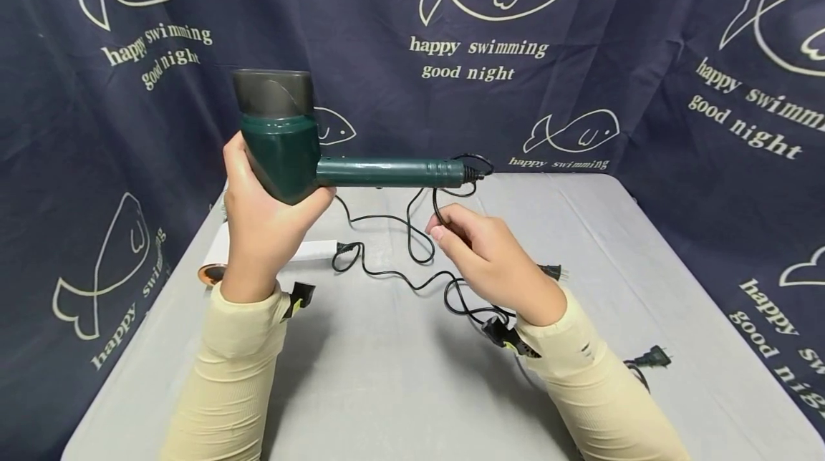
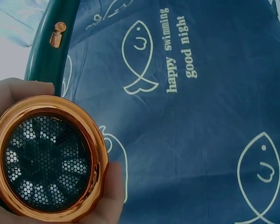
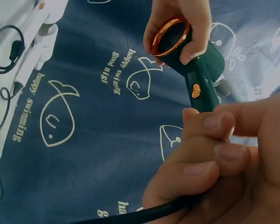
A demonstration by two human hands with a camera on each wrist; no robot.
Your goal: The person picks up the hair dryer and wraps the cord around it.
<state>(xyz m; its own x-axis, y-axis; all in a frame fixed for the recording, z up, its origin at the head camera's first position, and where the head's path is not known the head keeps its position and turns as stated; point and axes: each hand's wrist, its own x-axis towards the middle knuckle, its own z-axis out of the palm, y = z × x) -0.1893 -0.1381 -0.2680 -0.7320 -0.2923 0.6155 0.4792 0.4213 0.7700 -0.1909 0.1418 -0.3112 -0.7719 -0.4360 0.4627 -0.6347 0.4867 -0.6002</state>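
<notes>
A dark green hair dryer (image 1: 281,153) with a dark grey nozzle is held up above the table, its handle (image 1: 393,172) pointing right. My left hand (image 1: 264,221) grips its body from below and behind. The left wrist view shows the copper ring (image 2: 99,154) around its mesh back and a copper switch (image 2: 58,35) on the handle. Below the handle's end, my right hand (image 1: 493,253) holds the black cord (image 1: 436,205) in curled fingers; in the right wrist view the cord (image 3: 144,215) runs out of the fist (image 3: 214,172).
Behind my left forearm a white hair dryer (image 1: 314,250) with a copper rim lies on the grey table (image 1: 387,375). Its black cord (image 1: 393,273) loops across the middle. One plug (image 1: 553,272) lies behind my right wrist, another plug (image 1: 654,356) at the right. Dark blue fabric (image 1: 367,31) hangs around the table.
</notes>
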